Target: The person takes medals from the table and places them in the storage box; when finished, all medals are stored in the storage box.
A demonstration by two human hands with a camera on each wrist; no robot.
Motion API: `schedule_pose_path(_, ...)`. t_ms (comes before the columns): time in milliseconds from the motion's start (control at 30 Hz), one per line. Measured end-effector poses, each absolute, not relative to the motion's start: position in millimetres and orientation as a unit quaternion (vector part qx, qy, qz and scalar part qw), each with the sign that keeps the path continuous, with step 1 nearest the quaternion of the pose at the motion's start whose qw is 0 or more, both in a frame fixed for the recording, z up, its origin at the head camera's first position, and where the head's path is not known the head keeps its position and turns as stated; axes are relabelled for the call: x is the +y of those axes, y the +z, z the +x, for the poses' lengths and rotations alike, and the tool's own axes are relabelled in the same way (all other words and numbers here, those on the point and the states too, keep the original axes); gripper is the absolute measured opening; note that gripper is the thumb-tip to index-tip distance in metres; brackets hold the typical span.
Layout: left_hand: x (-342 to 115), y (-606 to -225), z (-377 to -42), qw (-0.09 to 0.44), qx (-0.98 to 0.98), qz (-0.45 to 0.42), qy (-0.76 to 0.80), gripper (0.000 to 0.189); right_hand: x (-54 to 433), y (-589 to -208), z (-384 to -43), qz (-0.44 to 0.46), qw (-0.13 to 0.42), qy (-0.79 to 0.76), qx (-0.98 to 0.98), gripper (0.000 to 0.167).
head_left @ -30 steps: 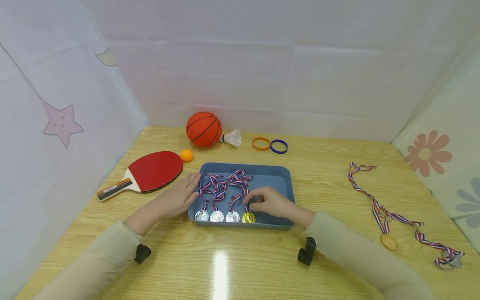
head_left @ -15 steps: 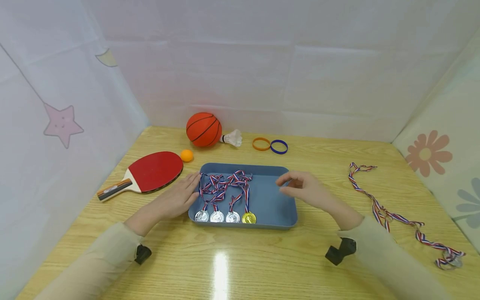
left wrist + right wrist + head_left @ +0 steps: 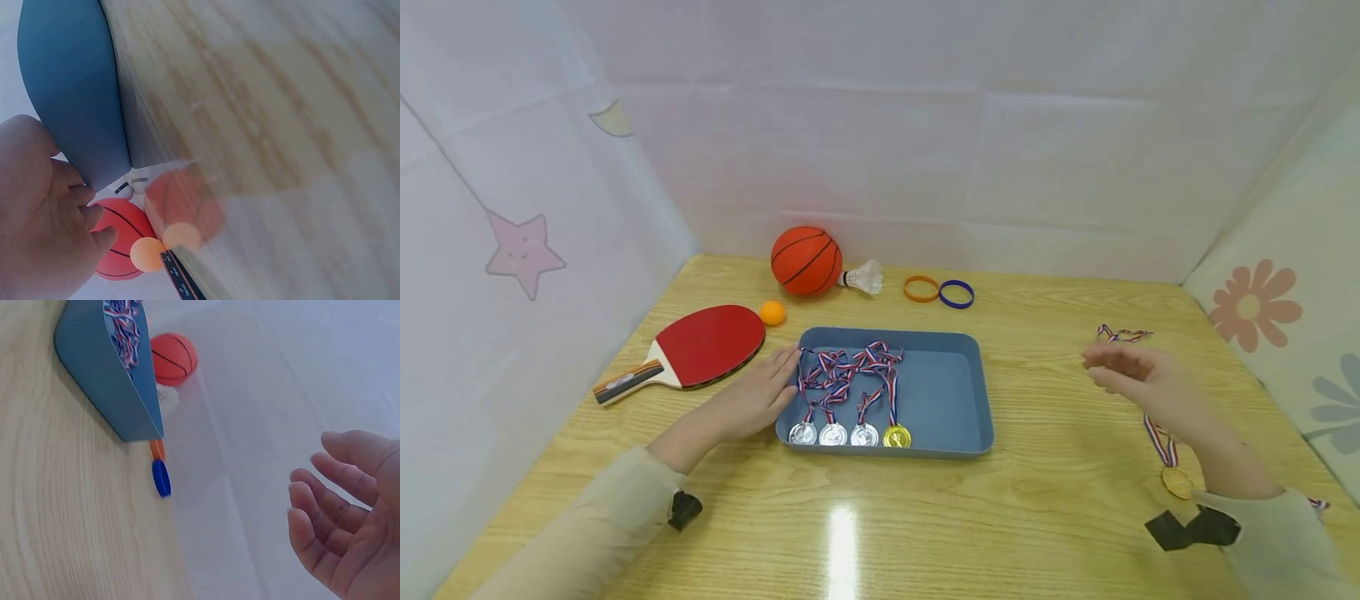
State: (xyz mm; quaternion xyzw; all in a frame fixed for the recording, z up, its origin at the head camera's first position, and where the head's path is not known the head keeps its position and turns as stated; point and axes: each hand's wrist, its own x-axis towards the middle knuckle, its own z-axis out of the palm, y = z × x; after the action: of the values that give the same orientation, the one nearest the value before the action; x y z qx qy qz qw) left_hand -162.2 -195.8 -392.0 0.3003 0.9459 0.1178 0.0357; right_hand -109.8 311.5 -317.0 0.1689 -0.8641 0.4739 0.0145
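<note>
A blue-grey tray (image 3: 951, 392) stands mid-table in the head view. Along its front wall lie three silver medals (image 3: 832, 434) and one gold medal (image 3: 897, 436), their striped ribbons (image 3: 838, 371) bunched behind them. My left hand (image 3: 756, 396) rests against the tray's left wall with fingers straight. In the air over the right part of the table is my right hand (image 3: 1150, 392), fingers relaxed, holding nothing, as the right wrist view also shows. Beyond and below it lie striped ribbons (image 3: 1123, 335) and a gold medal (image 3: 1177, 482), partly hidden by that hand and arm.
A red table tennis bat (image 3: 711, 346) and an orange ball (image 3: 772, 313) lie left of the tray. Behind it are a small basketball (image 3: 807, 261), a shuttlecock (image 3: 865, 277), an orange wristband (image 3: 921, 289) and a blue wristband (image 3: 957, 294). Cloth walls (image 3: 880, 133) border the table.
My right hand has left the ribbon of the gold medal in the tray and moved right, over the ribbons on the table. My left hand has stayed at the tray's left wall.
</note>
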Motion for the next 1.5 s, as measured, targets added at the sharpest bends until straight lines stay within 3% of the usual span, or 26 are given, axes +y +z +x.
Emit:
schedule_pose_path(167,-195.1,-390.5,-161.3,0.04,0.946,0.299,0.118,0.058,354.4,-320.1,-97.0,0.096,0.026,0.398,-0.912,0.029)
schedule_pose_path(333,-195.6,-388.9,-161.3,0.043,0.946,0.299,0.115,0.059,388.8,-333.0,-91.1,0.103,0.049,0.326,-0.939,0.027)
schedule_pose_path(533,-195.4,-388.8,-161.3,0.047,0.946,0.3,0.114,0.059,413.8,-354.4,-87.2,0.113,-0.009,0.277,-0.954,0.017)
schedule_pose_path(800,-195.7,-388.3,-160.6,0.051,0.947,0.295,0.116,0.06,426.0,-383.1,-79.9,0.107,-0.11,0.321,-0.935,0.01)
schedule_pose_path(1100,-196.0,-387.9,-159.3,0.047,0.947,0.295,0.115,0.06,425.1,-402.7,-78.3,0.084,-0.096,0.309,-0.943,0.021)
schedule_pose_path(1500,-195.4,-387.9,-160.3,0.048,0.947,0.296,0.113,0.059,424.3,-404.1,-82.1,0.062,-0.138,0.277,-0.949,0.014)
